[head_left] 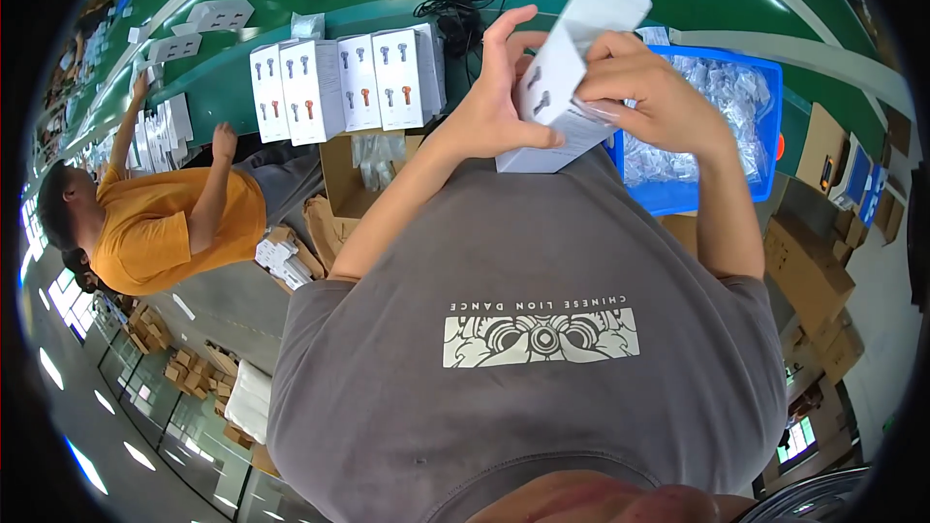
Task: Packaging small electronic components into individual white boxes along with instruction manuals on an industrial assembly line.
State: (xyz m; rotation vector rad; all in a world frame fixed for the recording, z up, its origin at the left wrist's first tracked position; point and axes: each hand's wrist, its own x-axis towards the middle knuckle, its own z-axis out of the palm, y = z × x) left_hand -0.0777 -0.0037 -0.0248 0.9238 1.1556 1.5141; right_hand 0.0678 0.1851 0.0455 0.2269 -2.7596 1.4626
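A white carton [557,150] printed with small pictures is held tilted in front of my chest, its tall top flap [605,12] standing up. My left hand [489,114] grips the carton from the left side, with the thumb low across its face and the index finger raised off it. At the carton's open end, the fingers of my right hand [659,95] are curled together against the opening. What they pinch, if anything, is hidden. Just right of the carton is a blue bin [678,201] full of small clear plastic bags [731,87].
Several printed white cartons [315,107] stand in a row on the green table [373,24]. Black cables [460,15] lie behind them. Below the row sits an open cardboard box [341,174] with clear bags. A co-worker in an orange shirt [184,223] works at the left.
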